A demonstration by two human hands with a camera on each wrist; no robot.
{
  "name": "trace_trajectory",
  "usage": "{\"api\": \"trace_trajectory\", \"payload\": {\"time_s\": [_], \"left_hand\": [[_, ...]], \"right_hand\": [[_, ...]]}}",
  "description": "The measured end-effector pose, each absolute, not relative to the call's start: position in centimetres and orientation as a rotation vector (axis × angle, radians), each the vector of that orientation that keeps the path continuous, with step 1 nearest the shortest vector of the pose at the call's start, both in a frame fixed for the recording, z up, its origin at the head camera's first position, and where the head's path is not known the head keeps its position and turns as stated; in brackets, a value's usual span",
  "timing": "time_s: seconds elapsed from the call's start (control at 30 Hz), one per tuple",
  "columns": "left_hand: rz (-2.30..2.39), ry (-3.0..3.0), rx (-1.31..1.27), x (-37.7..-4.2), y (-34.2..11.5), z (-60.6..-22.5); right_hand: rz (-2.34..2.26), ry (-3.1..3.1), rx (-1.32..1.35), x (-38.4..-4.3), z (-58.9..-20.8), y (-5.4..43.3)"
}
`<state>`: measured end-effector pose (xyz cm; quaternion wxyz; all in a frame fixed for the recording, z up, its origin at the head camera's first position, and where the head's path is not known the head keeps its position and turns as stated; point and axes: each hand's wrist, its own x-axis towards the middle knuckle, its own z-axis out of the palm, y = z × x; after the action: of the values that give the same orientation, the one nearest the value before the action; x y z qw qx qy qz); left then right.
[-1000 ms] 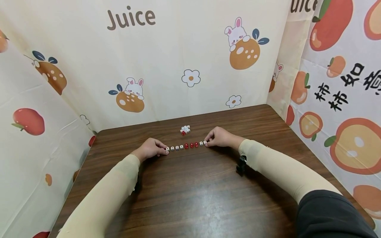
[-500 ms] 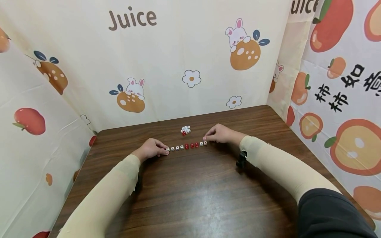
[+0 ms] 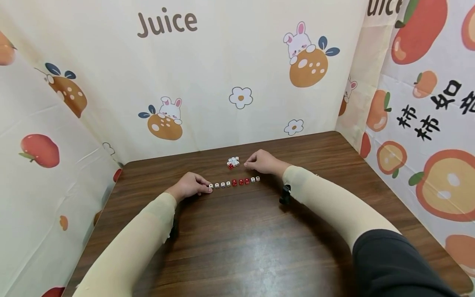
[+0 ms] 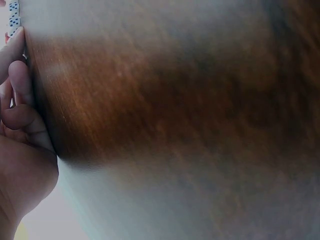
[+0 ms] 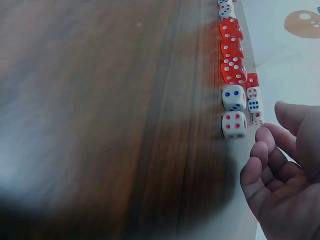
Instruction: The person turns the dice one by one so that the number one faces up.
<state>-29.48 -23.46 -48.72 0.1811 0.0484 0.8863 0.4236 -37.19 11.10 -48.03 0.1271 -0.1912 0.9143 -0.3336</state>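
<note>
A row of small dice runs across the table, white at both ends, with three red dice (image 3: 241,181) among them. At the row's left end, my left hand (image 3: 188,184) pinches the outermost white die (image 3: 211,186) between thumb and index finger. My right hand (image 3: 263,161) is just right of a small pile of dice (image 3: 233,161), mostly white with a red one at its front. In the right wrist view, the thumb and index finger of the right hand (image 5: 280,165) stand apart with nothing between them, beyond the row's last white die (image 5: 234,124).
The brown wooden table (image 3: 237,239) ends at a patterned cloth backdrop (image 3: 208,74) behind, with more cloth at both sides. A dark wrist device (image 3: 285,194) hangs under the right sleeve.
My right hand has let go of the white die at the row's right end and moved back and left to the pile. The left hand has stayed at the row's left end.
</note>
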Motion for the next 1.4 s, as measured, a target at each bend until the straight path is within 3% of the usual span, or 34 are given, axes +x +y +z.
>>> {"api": "trace_trajectory", "payload": {"time_s": [0.57, 1.4], "left_hand": [[1.189, 2.498, 0.136, -29.2, -23.2, -48.8], [1.188, 2.498, 0.122, -29.3, -23.4, -48.6]], "right_hand": [[-0.860, 2.802, -0.493, -38.1, -48.8, 6.8], [-0.974, 2.734, -0.590, -38.0, -49.0, 7.7]]}}
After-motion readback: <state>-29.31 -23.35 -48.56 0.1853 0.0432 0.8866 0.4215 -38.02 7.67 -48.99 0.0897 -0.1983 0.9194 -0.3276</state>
